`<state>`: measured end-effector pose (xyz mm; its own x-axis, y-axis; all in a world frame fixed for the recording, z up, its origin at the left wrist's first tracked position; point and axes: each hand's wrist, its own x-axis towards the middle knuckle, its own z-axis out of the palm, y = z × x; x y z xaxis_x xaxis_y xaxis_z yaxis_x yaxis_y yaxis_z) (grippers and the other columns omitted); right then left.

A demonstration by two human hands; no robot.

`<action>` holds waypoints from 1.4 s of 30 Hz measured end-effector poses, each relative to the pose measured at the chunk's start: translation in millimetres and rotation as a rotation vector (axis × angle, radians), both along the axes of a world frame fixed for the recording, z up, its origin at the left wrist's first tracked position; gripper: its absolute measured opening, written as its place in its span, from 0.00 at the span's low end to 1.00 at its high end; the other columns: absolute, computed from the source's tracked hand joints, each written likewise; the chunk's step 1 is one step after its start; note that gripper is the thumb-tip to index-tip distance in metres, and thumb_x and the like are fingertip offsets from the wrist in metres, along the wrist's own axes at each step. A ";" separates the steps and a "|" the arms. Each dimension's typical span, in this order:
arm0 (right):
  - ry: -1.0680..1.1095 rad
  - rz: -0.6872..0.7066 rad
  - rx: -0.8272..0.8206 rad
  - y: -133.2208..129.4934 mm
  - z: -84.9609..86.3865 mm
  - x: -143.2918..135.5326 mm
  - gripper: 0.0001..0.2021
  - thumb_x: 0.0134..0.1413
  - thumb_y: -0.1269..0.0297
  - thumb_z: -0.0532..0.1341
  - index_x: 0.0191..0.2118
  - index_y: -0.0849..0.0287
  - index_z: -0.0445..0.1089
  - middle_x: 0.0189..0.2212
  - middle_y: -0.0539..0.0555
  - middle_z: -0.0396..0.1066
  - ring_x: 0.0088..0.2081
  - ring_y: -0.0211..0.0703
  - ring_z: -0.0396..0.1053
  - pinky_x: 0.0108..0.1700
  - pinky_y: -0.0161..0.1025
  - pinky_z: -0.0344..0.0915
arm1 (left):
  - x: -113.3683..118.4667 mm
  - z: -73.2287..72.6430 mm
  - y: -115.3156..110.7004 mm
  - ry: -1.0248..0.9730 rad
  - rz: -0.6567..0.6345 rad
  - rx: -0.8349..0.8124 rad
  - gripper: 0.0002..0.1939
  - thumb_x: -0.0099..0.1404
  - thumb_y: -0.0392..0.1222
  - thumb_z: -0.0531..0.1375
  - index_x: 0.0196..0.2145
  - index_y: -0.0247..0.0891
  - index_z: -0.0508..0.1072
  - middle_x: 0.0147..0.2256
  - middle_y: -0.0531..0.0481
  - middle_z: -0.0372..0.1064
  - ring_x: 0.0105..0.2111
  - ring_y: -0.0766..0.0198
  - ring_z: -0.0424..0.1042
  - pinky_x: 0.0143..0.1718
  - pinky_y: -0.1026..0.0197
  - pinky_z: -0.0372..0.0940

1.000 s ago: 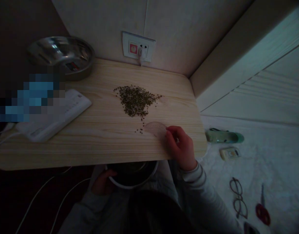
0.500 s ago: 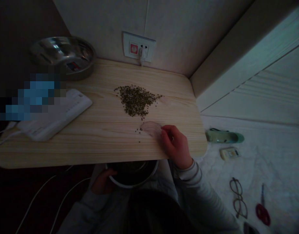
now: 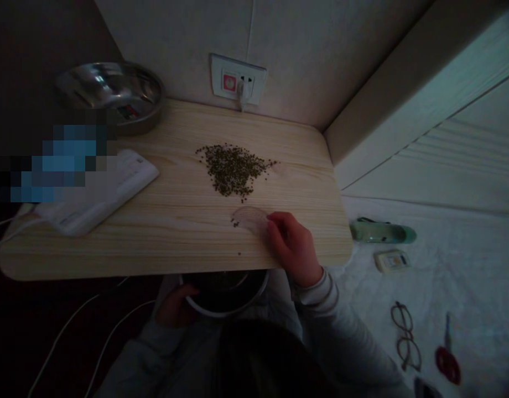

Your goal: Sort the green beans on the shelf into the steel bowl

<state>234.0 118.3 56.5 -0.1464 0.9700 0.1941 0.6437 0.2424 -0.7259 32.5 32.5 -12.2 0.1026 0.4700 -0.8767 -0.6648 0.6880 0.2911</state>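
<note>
The right hand pinches the right end of a clear curved sheet, thumb and fingers closed on it, near the middle of the table. The left hand has its thumb over the rim of a dark bowl below the table's near edge; how its fingers close underneath, I cannot tell. The main spread of small grains lies towards the far edge, with a few stray grains at the sheet's left end. The step in hand looks like gathering strays; a further stroke calls for a low sheet and the bowl steady under the edge
</note>
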 end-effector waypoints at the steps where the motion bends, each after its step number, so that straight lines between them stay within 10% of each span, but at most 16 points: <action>1: 0.004 0.018 -0.006 -0.9 0.7 -1.7 0.07 0.51 0.67 0.51 0.37 0.59 0.62 0.26 0.50 0.67 0.26 0.34 0.63 0.29 0.31 0.60 | -0.4 0.5 0.1 0.001 -0.003 -0.008 0.09 0.40 0.29 0.56 0.20 0.36 0.74 0.27 0.48 0.75 0.39 0.48 0.68 0.40 0.50 0.63; 42: -0.007 -0.084 -0.031 -55.4 2.2 18.8 0.07 0.50 0.67 0.53 0.36 0.58 0.62 0.27 0.51 0.69 0.28 0.36 0.66 0.29 0.33 0.63 | 4.6 -6.8 -9.8 -0.082 0.041 0.038 0.19 0.38 0.28 0.55 0.31 0.35 0.75 0.28 0.48 0.75 0.40 0.48 0.68 0.41 0.51 0.63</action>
<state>252.8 62.9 58.7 -0.0657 0.9844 0.1633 0.6658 0.1651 -0.7276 37.1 22.6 -18.9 0.1530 0.5083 -0.8475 -0.7148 0.6491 0.2603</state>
